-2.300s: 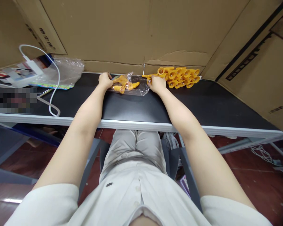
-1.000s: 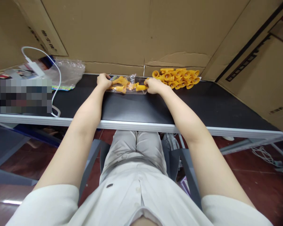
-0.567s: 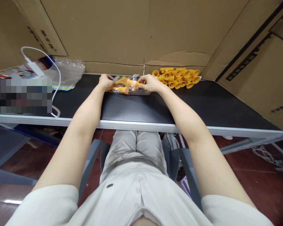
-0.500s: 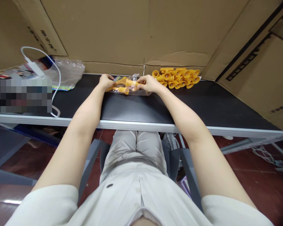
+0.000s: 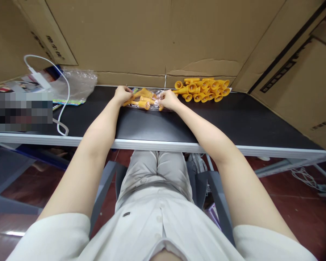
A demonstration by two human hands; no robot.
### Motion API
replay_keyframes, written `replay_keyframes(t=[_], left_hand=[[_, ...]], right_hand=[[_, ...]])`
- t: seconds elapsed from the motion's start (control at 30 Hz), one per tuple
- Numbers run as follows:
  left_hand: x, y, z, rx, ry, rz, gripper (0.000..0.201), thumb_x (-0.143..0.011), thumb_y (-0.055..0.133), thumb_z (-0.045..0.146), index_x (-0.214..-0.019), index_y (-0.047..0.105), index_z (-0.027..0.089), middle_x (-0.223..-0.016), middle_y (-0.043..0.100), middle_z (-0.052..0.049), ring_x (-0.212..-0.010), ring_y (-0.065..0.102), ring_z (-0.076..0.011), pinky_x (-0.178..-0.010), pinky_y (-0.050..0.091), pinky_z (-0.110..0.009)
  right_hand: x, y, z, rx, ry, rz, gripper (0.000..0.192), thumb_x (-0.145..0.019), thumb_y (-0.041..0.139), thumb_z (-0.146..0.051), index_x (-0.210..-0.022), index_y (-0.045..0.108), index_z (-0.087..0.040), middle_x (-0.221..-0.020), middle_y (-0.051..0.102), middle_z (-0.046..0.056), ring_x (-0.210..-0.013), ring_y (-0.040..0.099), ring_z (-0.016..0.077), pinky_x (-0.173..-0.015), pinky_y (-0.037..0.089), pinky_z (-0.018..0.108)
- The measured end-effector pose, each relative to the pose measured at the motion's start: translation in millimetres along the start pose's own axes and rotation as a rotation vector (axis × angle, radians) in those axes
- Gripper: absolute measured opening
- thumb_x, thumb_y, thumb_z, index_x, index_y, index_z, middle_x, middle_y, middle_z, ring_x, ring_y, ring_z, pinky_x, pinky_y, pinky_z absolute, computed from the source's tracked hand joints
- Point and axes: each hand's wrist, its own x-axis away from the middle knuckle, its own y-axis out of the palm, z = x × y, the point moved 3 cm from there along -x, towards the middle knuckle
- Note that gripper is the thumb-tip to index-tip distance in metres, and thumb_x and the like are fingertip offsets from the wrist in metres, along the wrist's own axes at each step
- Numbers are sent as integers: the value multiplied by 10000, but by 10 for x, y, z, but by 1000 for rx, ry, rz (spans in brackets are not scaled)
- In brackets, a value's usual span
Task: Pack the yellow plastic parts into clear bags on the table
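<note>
Both hands, left (image 5: pixel 122 95) and right (image 5: pixel 168 100), pinch the bag (image 5: pixel 148 99) holding several horns (image 5: pixel 141 104); a pile (image 5: pixel 202 89) remains unbagged.

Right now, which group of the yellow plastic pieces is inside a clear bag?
The group between the left hand and right hand, inside the clear bag. The loose pile to the right lies bare on the black table.

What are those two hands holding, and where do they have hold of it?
A clear bag of yellow pieces: left hand at its left end, right hand at its right end.
</note>
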Motion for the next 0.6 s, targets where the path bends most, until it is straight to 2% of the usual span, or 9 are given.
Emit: replay_keyframes(t=[0.13, 0.27, 0.33, 0.43, 0.53, 0.6], left_hand=[[-48, 16, -38, -10, 7, 48, 239, -729, 748, 60, -948, 795, 143, -1154, 828, -145, -1181, 763, -338, -1128, 593, -401], [-67, 25, -42, -42, 14, 51, 257, -746, 714, 64, -976, 802, 136, -1120, 830, -138, -1164, 766, -331, -1118, 598, -390], [-51, 14, -28, -59, 21, 45, 232, -771, 713, 83, -978, 799, 141, -1110, 827, -131, -1181, 760, -330, -1128, 589, -381], [-5, -15, 11, -81, 50, 29, 122, -851, 756, 210, -956, 788, 157, -1119, 816, -129, -1200, 749, -342, -1150, 573, -394], [56, -44, 63, -101, 59, 13, 190, -895, 791, 346, -948, 770, 164, -1140, 804, -140, -1204, 741, -346, -1149, 565, -385], [96, -55, 100, -125, 50, 1, 215, -886, 810, 361, -965, 768, 166, -1156, 799, -141, -1228, 733, -345, -1157, 554, -368]], right_hand=[[-71, 25, 85, -341, 85, 22, 394, -837, 603, -18, -1155, 786, -162, -1077, 819, 75, -952, 767, 212, -946, 668, 366], [-71, -1, 116, -261, 84, 19, 225, -893, 602, -41, -982, 773, -156, -1033, 819, 85, -938, 764, 204, -924, 658, 324], [-79, 7, 139, -218, 56, -24, 194, -902, 600, -39, -919, 762, -144, -975, 816, 88, -934, 766, 208, -929, 649, 321], [-105, 38, 174, -251, 11, -82, 201, -882, 605, -24, -917, 767, -137, -973, 825, 79, -982, 779, 212, -958, 640, 318], [-130, 39, 187, -306, -24, -76, 176, -878, 650, -61, -951, 785, -149, -1049, 840, 85, -1054, 787, 225, -979, 642, 325], [-142, 13, 196, -294, -19, -79, 199, -885, 647, -77, -984, 800, -158, -1071, 843, 96, -1066, 791, 238, -973, 651, 344]])
